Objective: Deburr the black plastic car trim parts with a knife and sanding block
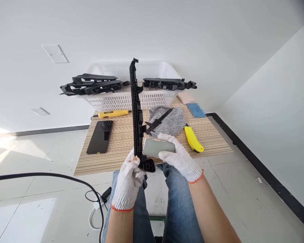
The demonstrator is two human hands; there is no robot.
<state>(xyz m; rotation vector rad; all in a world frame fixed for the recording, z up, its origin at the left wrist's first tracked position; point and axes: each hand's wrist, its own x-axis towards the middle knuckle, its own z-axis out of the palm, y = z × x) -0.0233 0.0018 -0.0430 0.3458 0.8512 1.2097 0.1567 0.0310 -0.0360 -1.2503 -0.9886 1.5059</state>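
Note:
My left hand [128, 182], in a white knit glove with an orange cuff, grips the lower end of a long black plastic trim part [136, 114]. The part stands upright, with ribs and clips along its length. In my gloved right hand [178, 157] is a grey-green sanding block [158, 147], pinched between thumb and fingers. The block's left end is close beside the trim part's lower section; whether they touch I cannot tell. Beyond my right hand, a black caliper [159, 121] lies on a folded grey cloth [176, 120].
A white plastic basket [103, 102] at the back holds several black trim parts [91, 84]. On the wood-striped table [124, 135] lie a phone [100, 136], a yellow-handled tool [114, 114], a yellow utility knife [194, 139] and a blue packet [196, 110]. A black cable [53, 174] crosses at left.

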